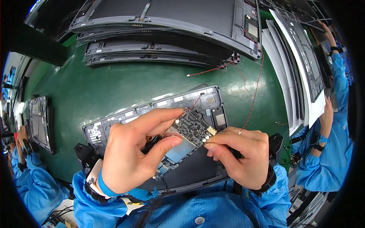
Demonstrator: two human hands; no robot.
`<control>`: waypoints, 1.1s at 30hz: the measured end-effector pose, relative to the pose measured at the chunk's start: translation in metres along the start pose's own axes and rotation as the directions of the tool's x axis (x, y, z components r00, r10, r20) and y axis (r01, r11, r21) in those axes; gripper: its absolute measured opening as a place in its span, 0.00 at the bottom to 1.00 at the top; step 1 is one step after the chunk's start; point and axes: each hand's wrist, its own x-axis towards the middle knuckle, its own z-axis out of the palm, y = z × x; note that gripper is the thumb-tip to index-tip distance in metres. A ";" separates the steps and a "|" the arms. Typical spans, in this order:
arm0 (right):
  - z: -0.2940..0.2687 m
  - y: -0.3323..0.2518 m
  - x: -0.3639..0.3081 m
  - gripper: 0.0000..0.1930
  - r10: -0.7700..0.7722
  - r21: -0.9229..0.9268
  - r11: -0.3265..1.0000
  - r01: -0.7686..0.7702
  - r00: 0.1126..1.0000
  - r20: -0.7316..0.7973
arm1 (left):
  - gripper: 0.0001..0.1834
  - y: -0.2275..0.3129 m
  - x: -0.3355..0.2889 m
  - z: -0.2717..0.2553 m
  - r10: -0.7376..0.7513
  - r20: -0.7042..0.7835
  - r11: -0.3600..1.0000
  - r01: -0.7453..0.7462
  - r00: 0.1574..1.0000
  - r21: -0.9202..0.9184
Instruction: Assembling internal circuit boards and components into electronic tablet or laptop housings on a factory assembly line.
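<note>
A dark circuit board (192, 125) with a silver-blue metal shield is tilted above a grey device housing (224, 110). My left hand (133, 146) grips the board, fingers at its upper edge and thumb over the shield. Beside the small white connectors (207, 137) on the board's right corner, my right hand (243, 154) is closed in a pinch. What lies between its fingertips is too small to make out. A thin red wire (196, 102) runs from the board toward the housing's top edge. The housing rests on the green table, partly covered by both hands.
Several similar housings (159, 45) are stacked at the back, with twisted red wires (254, 102) hanging toward my right hand. White sheets and panels (300, 68) lean at the right near a co-worker's hand (326, 117). Another housing (39, 121) lies left by another person.
</note>
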 end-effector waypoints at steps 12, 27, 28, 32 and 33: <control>0.000 -0.001 0.022 0.13 0.321 0.386 0.850 -0.359 0.933 0.160 | 0.20 0.025 0.016 -0.025 0.116 0.281 0.965 -0.175 0.953 0.197; -0.008 0.010 0.030 0.08 0.336 0.421 0.814 -0.400 0.916 0.220 | 0.10 0.005 -0.025 -0.075 -0.079 0.369 0.992 0.110 0.926 -0.064; -0.007 0.010 0.031 0.08 0.332 0.420 0.817 -0.396 0.917 0.219 | 0.10 0.004 -0.025 -0.075 -0.078 0.386 0.991 0.115 0.919 -0.075; -0.004 0.006 0.031 0.08 0.345 0.419 0.809 -0.412 0.910 0.229 | 0.09 -0.006 -0.025 -0.073 -0.068 0.363 0.973 0.141 0.929 -0.180; -0.004 0.004 0.031 0.08 0.353 0.412 0.808 -0.422 0.906 0.234 | 0.10 -0.010 -0.026 -0.072 -0.069 0.370 0.964 0.158 0.926 -0.215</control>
